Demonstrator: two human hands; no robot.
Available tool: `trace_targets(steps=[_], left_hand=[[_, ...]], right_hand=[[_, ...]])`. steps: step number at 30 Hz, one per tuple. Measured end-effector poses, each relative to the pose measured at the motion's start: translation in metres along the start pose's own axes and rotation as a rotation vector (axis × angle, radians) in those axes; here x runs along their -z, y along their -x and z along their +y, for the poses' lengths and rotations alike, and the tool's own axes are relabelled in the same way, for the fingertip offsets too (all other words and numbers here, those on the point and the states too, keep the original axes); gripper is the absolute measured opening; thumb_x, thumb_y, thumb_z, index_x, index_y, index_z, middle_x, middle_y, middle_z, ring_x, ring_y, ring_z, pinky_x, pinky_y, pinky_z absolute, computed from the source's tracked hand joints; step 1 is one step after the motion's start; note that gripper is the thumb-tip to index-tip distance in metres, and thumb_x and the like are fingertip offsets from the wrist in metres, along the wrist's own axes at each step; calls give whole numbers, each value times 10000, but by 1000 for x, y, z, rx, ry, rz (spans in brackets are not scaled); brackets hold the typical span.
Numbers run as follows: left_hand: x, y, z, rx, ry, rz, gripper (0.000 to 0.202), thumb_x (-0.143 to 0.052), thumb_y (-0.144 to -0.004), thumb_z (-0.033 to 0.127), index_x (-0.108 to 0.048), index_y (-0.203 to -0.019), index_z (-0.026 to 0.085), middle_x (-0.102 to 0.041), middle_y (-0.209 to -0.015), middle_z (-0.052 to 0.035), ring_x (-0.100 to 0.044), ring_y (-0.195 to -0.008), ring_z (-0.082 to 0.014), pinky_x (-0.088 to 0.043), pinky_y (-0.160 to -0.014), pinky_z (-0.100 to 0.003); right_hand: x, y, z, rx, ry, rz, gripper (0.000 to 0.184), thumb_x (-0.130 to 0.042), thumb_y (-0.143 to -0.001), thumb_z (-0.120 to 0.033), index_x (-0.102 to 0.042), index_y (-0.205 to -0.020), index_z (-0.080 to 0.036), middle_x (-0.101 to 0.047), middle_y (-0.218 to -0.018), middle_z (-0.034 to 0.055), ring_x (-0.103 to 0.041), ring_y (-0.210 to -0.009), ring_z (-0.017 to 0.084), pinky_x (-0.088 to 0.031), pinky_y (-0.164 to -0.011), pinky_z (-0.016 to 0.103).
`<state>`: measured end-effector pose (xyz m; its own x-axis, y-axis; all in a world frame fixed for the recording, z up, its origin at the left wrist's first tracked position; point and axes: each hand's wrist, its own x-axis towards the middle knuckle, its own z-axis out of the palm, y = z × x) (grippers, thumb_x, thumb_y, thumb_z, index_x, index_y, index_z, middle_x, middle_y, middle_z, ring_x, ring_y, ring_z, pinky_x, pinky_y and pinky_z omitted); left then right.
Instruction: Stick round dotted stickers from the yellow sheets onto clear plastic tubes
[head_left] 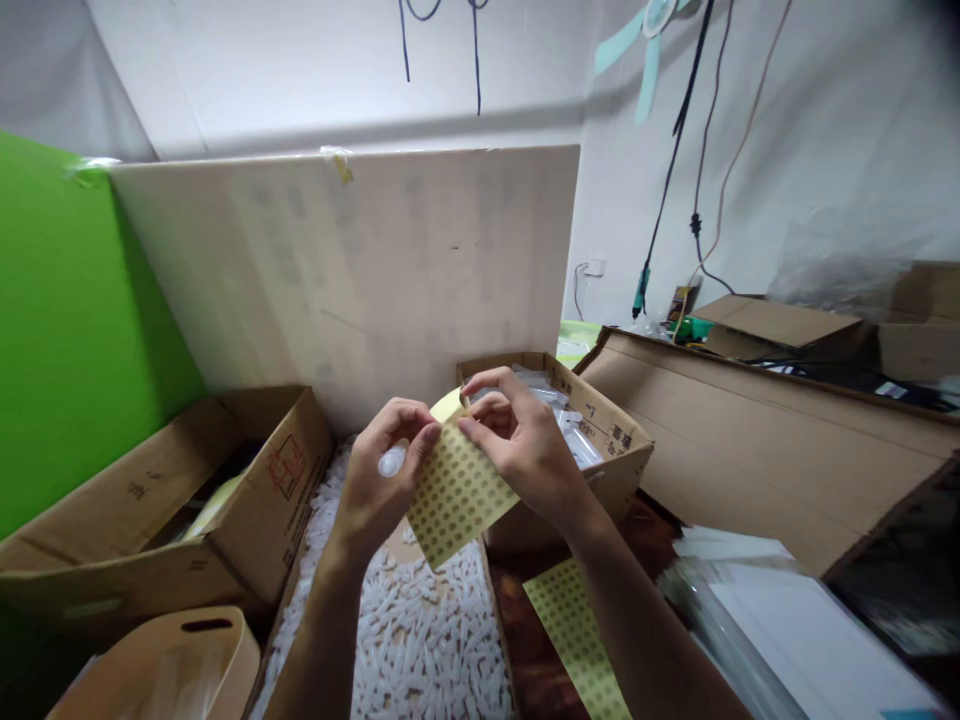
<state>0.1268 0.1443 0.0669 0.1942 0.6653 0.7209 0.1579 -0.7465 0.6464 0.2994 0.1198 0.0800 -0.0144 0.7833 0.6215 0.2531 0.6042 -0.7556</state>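
Between my hands hangs a yellow sheet of small round dark stickers [459, 490], tilted, its upper edge at my fingertips. My left hand [386, 465] is closed, thumb and forefinger pinching the sheet's upper left edge. A clear, round-ended plastic piece [393, 458] pokes out of the same hand; the rest of it is hidden. My right hand [517, 440] is closed in a pinch at the upper edge of the sheet, close to the left fingertips. Whether a single sticker is between those fingers is too small to tell.
Many small white plastic pieces [427, 640] lie below my hands. Behind the right hand stands a cardboard box [622, 440] of clear plastic parts. Another cardboard box [262, 500] and a tan bin [244, 650] are at left. A second sticker sheet [574, 630] lies under my right forearm.
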Motion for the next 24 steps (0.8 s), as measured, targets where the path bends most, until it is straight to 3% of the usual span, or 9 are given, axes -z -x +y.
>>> trace_targets(steps=[3,8,24], left_hand=[[2,-1,1,112,100,-16,162,-687,-913,332,-646,-846,190,-623,-799,-9,-582,-716,-134,-490,-660,-229],[2,-1,1,168,121,-50,176,-719,-889,347,-670,-842,185,-644,-817,-7,-600,-751,-129,-488,-698,-221],[-1,-1,1,180,134,-109,229,-679,-924,374,-628,-843,166,-612,-810,1,-570,-748,-115,-458,-696,-205]], right_hand=[[5,1,-5,70,90,-56,54,-644,-922,-226,-697,-915,-221,-735,-818,1,-698,-760,158,-526,-680,274],[6,2,-10,113,163,-117,136,-643,-936,-263,-742,-884,-185,-756,-848,32,-700,-771,167,-528,-688,283],[2,0,-5,116,190,-103,74,-655,-876,-186,-698,-818,-167,-711,-762,6,-654,-691,134,-501,-640,250]])
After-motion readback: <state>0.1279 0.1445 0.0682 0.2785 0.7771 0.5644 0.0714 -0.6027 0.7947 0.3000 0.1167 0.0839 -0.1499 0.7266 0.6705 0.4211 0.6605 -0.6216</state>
